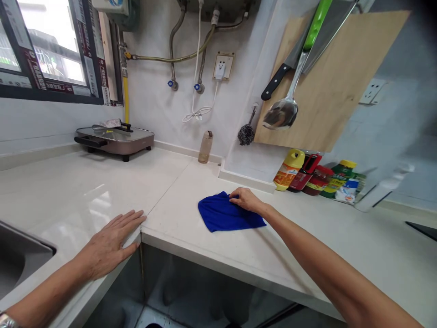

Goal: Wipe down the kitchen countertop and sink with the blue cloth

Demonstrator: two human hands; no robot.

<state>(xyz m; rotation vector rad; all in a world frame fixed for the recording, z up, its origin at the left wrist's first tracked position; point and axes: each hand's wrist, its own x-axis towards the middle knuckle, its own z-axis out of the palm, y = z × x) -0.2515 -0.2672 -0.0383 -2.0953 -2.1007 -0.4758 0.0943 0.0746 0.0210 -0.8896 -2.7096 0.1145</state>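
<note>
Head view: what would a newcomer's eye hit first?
Probably the vivid blue cloth on the white countertop, mid-view, with the right hand's grip at its far edge. Then likely the green-handled metal spoon hanging before the wooden cutting board, upper right, and the yellow bottle below that board.

A dark-framed window (56, 45) at left is bright; pale walls (153, 100) meet just beside it, and a little grey floor (152, 316) shows at the bottom.

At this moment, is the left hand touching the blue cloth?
No, the left hand rests on the counter near its edge, apart from the blue cloth, which the right hand is touching.
</note>
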